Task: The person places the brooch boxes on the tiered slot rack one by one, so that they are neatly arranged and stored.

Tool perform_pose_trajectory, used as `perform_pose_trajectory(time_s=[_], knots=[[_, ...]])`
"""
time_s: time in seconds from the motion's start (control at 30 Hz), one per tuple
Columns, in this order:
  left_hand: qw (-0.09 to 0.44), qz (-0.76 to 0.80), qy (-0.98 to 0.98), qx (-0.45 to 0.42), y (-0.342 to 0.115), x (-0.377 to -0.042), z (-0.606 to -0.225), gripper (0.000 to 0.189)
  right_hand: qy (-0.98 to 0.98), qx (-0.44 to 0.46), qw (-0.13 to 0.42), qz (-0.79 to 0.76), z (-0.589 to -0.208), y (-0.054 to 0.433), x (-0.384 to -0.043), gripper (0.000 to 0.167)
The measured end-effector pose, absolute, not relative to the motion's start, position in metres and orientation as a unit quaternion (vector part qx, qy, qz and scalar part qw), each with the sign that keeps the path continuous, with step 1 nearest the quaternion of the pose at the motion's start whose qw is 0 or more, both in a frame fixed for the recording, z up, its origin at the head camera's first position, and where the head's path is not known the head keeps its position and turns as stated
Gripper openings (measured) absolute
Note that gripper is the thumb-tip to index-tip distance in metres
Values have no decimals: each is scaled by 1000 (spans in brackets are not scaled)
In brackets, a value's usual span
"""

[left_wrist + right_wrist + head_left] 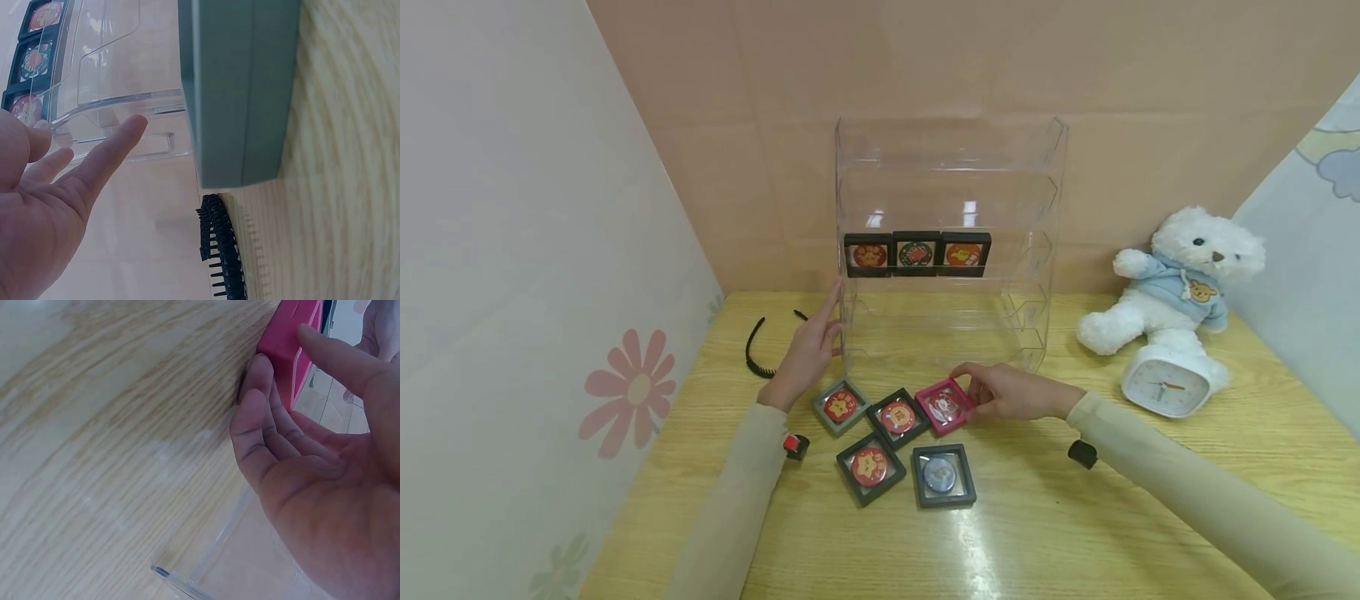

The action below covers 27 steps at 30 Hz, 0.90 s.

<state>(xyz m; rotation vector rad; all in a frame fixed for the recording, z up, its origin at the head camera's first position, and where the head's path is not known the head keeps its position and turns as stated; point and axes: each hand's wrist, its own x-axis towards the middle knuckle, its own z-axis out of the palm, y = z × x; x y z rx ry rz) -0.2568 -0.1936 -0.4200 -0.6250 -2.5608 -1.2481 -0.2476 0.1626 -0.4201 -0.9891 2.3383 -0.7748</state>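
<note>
A clear acrylic display rack [955, 312] stands at the back of the table. Along its left side my left hand [808, 350] rests with extended fingers, one fingertip close to the plastic edge in the left wrist view. My right hand [1011, 392] holds a pink square frame [943, 407] by its right side, thumb and fingers at its edges, as the right wrist view shows. Around it lie a grey-green frame [840, 407], a black frame [898, 418] and two dark frames, one with a red star badge [870, 468], the other with a blue badge [939, 475].
Three black framed badges [917, 254] stand in a row on a middle tier of the rack. A black toothed headband [752, 354] lies left of it. At the right sit a white teddy bear [1180, 283] and a white clock [1168, 383].
</note>
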Motion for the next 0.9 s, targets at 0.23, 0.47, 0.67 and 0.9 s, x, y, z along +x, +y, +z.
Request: perform_pose_trajectory(time_s=[0.23, 0.47, 0.67, 0.9], knots=[[109, -426, -873, -212, -194, -256, -421, 74, 854, -346, 250, -297, -420, 163, -246, 61], [100, -433, -872, -205, -194, -256, -421, 73, 852, -330, 245, -324, -419, 164, -242, 63], [79, -458, -863, -197, -193, -255, -422, 73, 848, -323, 226, -355, -421, 164, -236, 68], [72, -468, -859, -195, -193, -254, -421, 73, 858, -350, 162, -339, -426, 168, -231, 70]])
